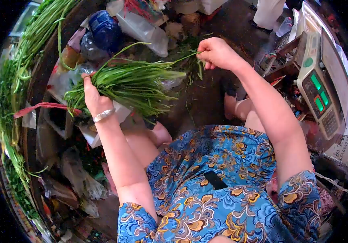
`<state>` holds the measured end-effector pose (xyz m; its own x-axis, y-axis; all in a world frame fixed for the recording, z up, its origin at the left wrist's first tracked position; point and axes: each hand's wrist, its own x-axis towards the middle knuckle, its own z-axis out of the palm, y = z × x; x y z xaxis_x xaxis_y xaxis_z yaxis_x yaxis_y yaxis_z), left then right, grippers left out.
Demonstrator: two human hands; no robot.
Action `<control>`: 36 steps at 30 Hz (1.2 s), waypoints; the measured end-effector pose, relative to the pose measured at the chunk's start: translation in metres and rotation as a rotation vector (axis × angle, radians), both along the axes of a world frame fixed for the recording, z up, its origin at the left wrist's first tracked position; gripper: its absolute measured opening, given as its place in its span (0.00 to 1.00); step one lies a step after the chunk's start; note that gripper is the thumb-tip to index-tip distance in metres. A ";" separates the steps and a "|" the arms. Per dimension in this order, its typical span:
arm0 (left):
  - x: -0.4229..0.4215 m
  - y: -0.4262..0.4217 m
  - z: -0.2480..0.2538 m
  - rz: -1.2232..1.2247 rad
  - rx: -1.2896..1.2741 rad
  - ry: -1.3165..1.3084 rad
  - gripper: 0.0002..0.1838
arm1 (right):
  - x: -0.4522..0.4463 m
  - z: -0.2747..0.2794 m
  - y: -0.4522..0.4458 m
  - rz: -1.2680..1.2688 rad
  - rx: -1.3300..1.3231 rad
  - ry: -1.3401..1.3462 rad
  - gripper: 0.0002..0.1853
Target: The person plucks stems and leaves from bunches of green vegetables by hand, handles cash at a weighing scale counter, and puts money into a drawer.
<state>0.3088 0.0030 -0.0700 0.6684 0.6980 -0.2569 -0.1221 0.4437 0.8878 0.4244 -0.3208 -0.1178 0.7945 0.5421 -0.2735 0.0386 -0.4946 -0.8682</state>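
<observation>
My left hand (96,98), with a silver bracelet at its wrist, is closed around a thick bunch of long, thin green leaves (131,81) that look like garlic chives. The leaves fan out to the right, above the floor. Up and to the right, the fingers of my right hand (218,53) pinch the end of a single green blade (183,59). That blade stretches back toward the bunch. A red strip (44,105) runs to the left from beside my left wrist.
Long green stalks (40,36) lie along a curved ledge at left. A blue plastic jug (104,28) and plastic bags (141,30) stand beyond the bunch. At right is a scale (319,89) with lit green digits. Trimmings (191,73) litter the floor.
</observation>
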 end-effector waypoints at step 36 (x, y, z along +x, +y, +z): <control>-0.001 0.006 0.000 0.088 -0.075 -0.146 0.19 | -0.064 -0.017 0.056 0.374 0.264 0.452 0.12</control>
<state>0.3077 0.0095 -0.0699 0.6397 0.7378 -0.2154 -0.2886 0.4903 0.8224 0.3608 -0.2652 -0.1344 0.3762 0.8553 -0.3563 -0.2308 -0.2859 -0.9300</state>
